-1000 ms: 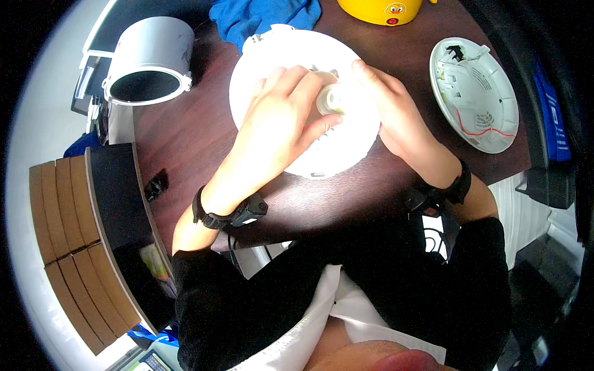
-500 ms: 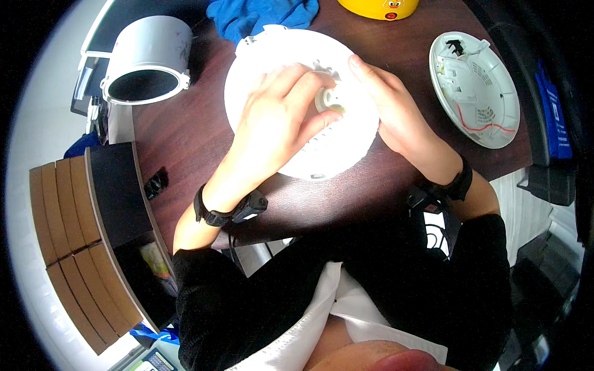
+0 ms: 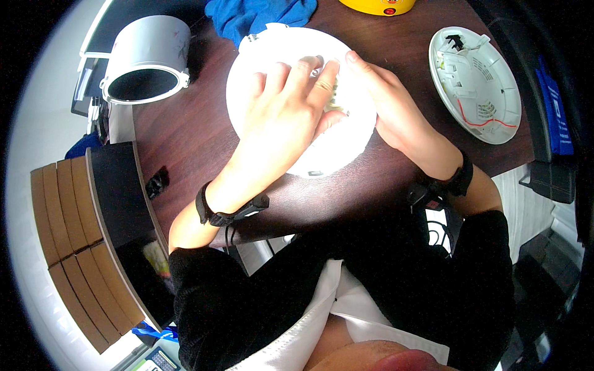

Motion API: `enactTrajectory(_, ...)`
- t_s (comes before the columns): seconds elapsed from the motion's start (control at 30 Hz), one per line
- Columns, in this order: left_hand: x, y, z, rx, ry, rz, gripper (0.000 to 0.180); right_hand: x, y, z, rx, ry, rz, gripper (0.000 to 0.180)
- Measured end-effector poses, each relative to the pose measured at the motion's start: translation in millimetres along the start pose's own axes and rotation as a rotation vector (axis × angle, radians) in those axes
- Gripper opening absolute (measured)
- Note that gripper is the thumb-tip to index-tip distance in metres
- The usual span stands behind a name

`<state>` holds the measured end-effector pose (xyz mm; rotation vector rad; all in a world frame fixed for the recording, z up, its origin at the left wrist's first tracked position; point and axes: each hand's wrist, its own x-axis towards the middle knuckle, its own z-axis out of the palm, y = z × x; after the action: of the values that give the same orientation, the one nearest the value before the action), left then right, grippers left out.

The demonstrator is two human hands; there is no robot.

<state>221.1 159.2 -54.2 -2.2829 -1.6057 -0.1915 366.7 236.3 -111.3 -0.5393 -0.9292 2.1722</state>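
A white round plastic piece with small tabs on its rim stands before me on the dark wooden table. My left hand lies over its middle with the fingers spread, fingertips touching around the centre. The small round part there is mostly hidden beneath that hand. My right hand holds the right rim, its thumb along the upper edge; the other fingers are partly hidden. Glare washes out much of the white surface.
At right lies a white round shell with a red wire. A white cylindrical pot rests on its side at left. Blue cloth and a yellow rounded item are at the back. A black object sits near the left edge.
My left hand's fingers have straightened and spread further over the centre, covering the round part that showed between thumb and index. The right hand keeps its hold on the rim.
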Motion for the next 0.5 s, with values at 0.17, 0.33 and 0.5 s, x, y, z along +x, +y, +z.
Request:
enactTrajectory(0.17,-3,6,11,0.121,0.029,-0.004,0.063,-1,0,1,0.006,0.021,0.003,0.042)
enactTrajectory(0.33,-4,2,8,0.074,0.033,-0.003,0.064,-1,0,1,0.036,-0.012,0.013,0.042)
enactTrajectory(0.5,-9,-10,3,-0.049,0.079,-0.039,0.059,-4,-4,5,0.018,-0.013,-0.001,0.041)
